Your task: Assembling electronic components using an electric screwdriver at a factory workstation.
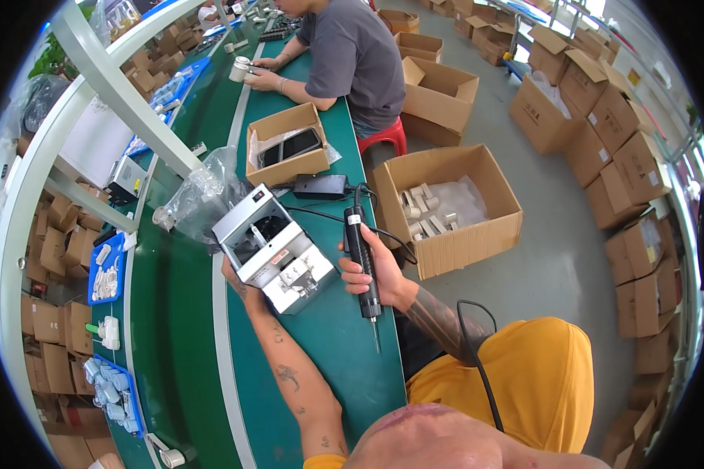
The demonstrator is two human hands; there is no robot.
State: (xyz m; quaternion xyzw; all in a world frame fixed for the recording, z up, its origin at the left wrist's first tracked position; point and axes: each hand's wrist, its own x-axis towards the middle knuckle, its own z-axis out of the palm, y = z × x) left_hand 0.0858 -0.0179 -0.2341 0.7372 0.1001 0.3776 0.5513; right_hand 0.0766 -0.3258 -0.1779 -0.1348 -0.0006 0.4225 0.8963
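Observation:
My right hand (385,270) is closed around the black body of an electric screwdriver (360,258). Its long thin bit points down toward the table's near edge, and a cord leaves its top end. My left hand (234,275) is against the left side of a silver metal box (250,211) that looks like a screw feeder; the box hides its fingers. White plastic parts (296,273) sit at the near end of that box. A black power adapter (321,186) lies just beyond it, with cables running toward the screwdriver.
A small carton (313,166) holding a dark phone stands farther along the green table (262,391). Crumpled clear plastic bags (203,195) lie left of the box. On the right is an open carton (465,248) of white parts. Blue trays (120,266) line the left; a co-worker (352,59) sits ahead.

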